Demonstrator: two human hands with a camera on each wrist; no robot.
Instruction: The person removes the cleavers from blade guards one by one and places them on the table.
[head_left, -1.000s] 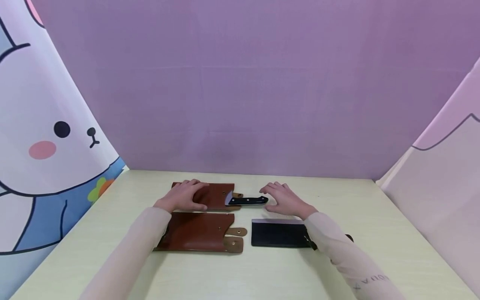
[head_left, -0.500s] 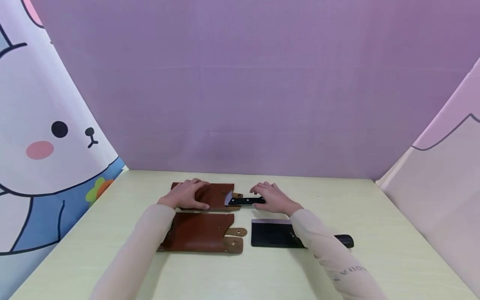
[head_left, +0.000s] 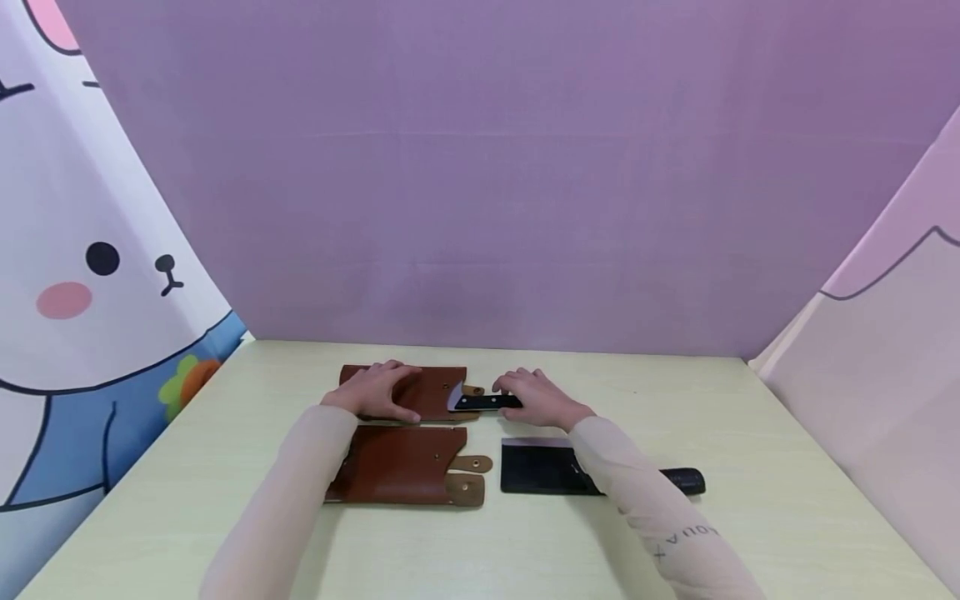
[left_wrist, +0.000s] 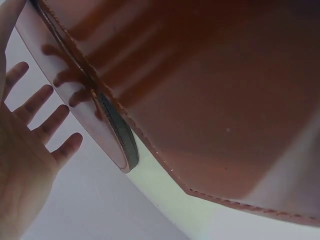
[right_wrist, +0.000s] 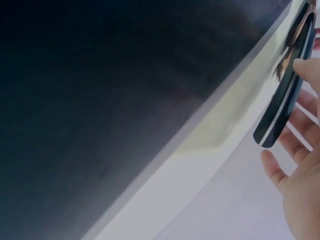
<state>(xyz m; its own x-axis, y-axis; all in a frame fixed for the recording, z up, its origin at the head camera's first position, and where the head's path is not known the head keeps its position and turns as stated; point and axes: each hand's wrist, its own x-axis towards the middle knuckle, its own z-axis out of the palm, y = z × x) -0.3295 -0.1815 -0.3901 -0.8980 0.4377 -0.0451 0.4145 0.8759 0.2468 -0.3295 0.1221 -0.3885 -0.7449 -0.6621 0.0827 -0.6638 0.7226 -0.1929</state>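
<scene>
A brown leather knife sheath (head_left: pixel 433 393) lies at the back of the table. A kitchen knife with a black riveted handle (head_left: pixel 480 402) sits in it, its blade mostly hidden. My left hand (head_left: pixel 373 393) is over the sheath's left part, fingers spread in the left wrist view. At the handle's free end is my right hand (head_left: pixel 542 402). In the right wrist view its thumb is at the handle (right_wrist: pixel 285 95), with loosely bent fingers behind and not closed round it.
Nearer lies a second brown sheath (head_left: pixel 401 467) with two snap straps, partly under the left forearm. To its right is a dark-bladed cleaver (head_left: pixel 536 468), crossed by the right sleeve (head_left: pixel 637 492). A purple cloth (head_left: pixel 480 208) stands behind the table.
My right hand has moved left until it overlaps the knife handle's end. My left hand has stayed nearly in place over the far sheath.
</scene>
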